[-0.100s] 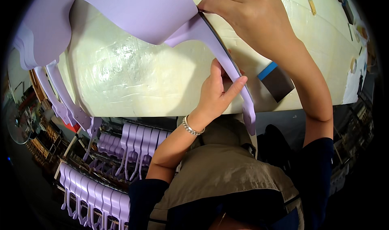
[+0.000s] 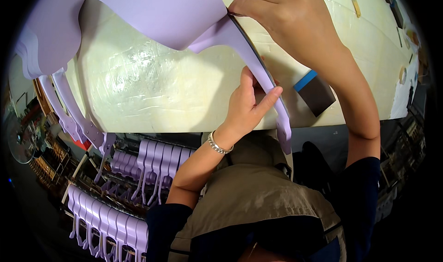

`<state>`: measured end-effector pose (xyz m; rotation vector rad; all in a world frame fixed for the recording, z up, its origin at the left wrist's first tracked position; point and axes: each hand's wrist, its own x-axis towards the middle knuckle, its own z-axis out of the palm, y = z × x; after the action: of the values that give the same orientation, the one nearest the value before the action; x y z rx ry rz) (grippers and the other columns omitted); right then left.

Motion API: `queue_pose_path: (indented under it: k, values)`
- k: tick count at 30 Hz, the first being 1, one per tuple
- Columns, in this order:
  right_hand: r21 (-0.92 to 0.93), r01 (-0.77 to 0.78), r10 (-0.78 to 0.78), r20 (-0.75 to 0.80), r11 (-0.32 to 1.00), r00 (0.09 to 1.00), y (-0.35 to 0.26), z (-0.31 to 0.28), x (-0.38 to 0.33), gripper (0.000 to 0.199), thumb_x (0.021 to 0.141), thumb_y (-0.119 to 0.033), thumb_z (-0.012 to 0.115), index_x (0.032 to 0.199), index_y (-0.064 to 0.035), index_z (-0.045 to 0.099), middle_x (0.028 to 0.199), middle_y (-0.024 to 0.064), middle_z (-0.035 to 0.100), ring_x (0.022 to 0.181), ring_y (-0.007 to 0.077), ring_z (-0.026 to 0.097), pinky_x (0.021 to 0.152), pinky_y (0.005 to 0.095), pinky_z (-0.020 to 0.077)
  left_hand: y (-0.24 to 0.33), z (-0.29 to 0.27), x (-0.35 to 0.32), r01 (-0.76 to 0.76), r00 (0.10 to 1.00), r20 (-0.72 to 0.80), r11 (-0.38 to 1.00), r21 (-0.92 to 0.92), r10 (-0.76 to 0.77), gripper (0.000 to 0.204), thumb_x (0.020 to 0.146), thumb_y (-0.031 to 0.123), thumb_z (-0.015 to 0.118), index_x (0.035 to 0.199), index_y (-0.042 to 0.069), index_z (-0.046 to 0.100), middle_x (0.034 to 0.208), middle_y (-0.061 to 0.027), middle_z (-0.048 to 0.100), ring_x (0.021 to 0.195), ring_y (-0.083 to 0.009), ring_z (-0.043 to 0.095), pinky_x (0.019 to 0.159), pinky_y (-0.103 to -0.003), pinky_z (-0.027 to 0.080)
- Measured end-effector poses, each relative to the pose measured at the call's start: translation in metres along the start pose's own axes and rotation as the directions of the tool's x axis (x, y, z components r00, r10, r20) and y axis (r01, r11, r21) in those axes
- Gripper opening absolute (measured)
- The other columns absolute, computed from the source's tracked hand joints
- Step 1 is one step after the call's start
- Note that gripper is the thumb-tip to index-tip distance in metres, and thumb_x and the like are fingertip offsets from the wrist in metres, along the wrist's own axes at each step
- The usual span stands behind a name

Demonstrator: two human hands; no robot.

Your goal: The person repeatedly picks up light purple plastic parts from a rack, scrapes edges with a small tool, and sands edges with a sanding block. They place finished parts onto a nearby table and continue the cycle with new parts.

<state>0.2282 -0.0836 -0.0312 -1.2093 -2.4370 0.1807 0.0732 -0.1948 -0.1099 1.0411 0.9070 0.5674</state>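
Lilac arm [image 2: 256, 61] seems mid edge-work: left hand [image 2: 249, 107] curls round it, right hand [image 2: 288, 19] pinches tight near its top, contents unclear; next calls for steady support.

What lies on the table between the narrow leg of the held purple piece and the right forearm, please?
In the head view, a dark block with a blue end lies there, apart from the purple leg.

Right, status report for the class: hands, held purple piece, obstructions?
Left hand gripping purple piece low down. Right hand at its dark edge. Block beside it, apart; seemingly nothing in the way.
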Motion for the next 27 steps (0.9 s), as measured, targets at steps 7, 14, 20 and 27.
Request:
queue_pose_path:
  k: [7,14,20,27]
  values:
    - [0.103,-0.069,0.07,-0.008,0.992,0.997,0.002,0.006,-0.001,0.031,0.046,-0.009,0.065,0.076,-0.0043,0.063,0.071,0.0046,0.058,0.063,0.0202,0.054,0.055,0.0276,0.0466,0.001,0.0,0.0,-0.003,1.0,0.001,1.0,0.001,0.003,0.06,0.088,0.014,0.059,0.134,-0.002,0.024,0.097,-0.0103,0.057,0.083,-0.0126,0.057,0.074,-0.025,0.046]
    - [0.051,-0.044,0.045,-0.013,0.998,0.999,0.003,0.003,-0.001,0.027,0.049,-0.009,0.063,0.076,-0.0053,0.063,0.071,0.0044,0.058,0.063,0.0202,0.055,0.055,0.0285,0.0466,0.001,-0.001,0.0,-0.006,1.0,0.005,1.0,0.013,0.006,0.061,0.088,0.015,0.06,0.134,-0.002,0.024,0.096,-0.0105,0.058,0.082,-0.0124,0.057,0.072,-0.025,0.047]
    - [0.028,-0.041,0.041,-0.025,0.999,0.999,0.005,0.012,-0.005,0.026,0.052,-0.008,0.064,0.078,-0.0048,0.063,0.072,0.005,0.06,0.063,0.0201,0.057,0.055,0.028,0.0469,0.001,-0.002,0.0,-0.005,1.0,0.008,1.0,0.012,0.005,0.062,0.088,0.016,0.06,0.134,-0.003,0.024,0.095,-0.0108,0.058,0.082,-0.0126,0.057,0.073,-0.025,0.047]
    - [0.041,-0.034,0.034,-0.022,0.999,0.999,0.003,0.006,0.0,0.025,0.053,-0.007,0.064,0.077,-0.0041,0.064,0.072,0.006,0.061,0.062,0.0201,0.058,0.055,0.0274,0.0475,0.0,-0.002,0.0,0.001,1.0,0.018,1.0,0.018,-0.001,0.063,0.087,0.016,0.06,0.134,-0.003,0.023,0.095,-0.0108,0.058,0.082,-0.0128,0.057,0.073,-0.025,0.047]
